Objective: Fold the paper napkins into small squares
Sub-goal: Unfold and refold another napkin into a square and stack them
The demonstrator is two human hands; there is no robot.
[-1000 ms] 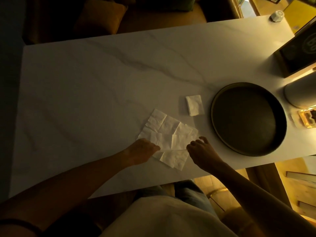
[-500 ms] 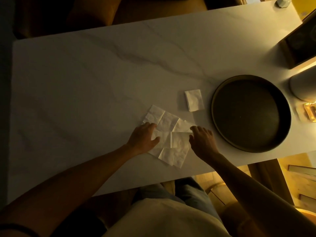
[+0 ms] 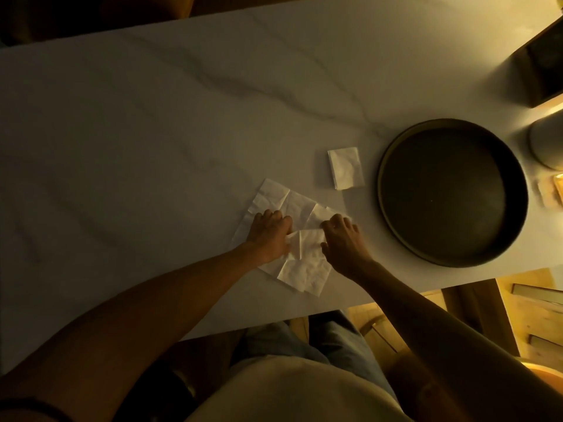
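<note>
The left hand (image 3: 269,236) is pressing flat on the creased, unfolded white paper napkin (image 3: 300,257) at the marble table's (image 3: 152,132) near edge, probably anchoring it, while the right hand (image 3: 341,239) is pinching its far flap, seemingly to fold it.

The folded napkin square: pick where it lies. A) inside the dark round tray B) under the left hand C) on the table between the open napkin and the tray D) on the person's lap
C: the folded napkin square lies on the bare table, apart from the dark round tray and the open napkin.
</note>
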